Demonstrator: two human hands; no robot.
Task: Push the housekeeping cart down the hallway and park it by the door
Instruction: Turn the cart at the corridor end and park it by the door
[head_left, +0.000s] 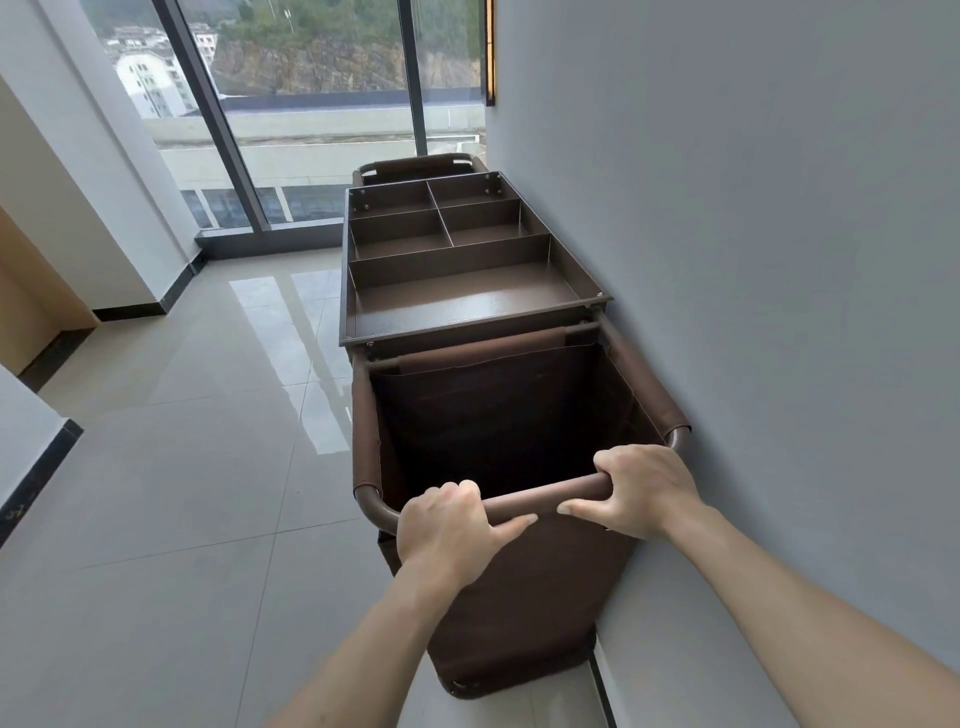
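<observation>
The brown housekeeping cart (467, 306) stands lengthwise along the grey wall on the right. Its top tray is split into several bare compartments, and a dark fabric laundry bag (498, 410) hangs open at the near end. A round brown handle bar (545, 498) crosses the near edge of the bag. My left hand (447, 525) grips the bar left of centre, fingers curled over it. My right hand (639, 488) grips the same bar to the right, close to the wall. A second handle shows at the cart's far end.
A grey wall (753, 260) runs right beside the cart. Floor-to-ceiling windows (322, 104) close the hallway just beyond the cart. Glossy tiled floor (197, 441) spreads to the left. White wall corners and a wooden door frame (31, 306) sit at far left.
</observation>
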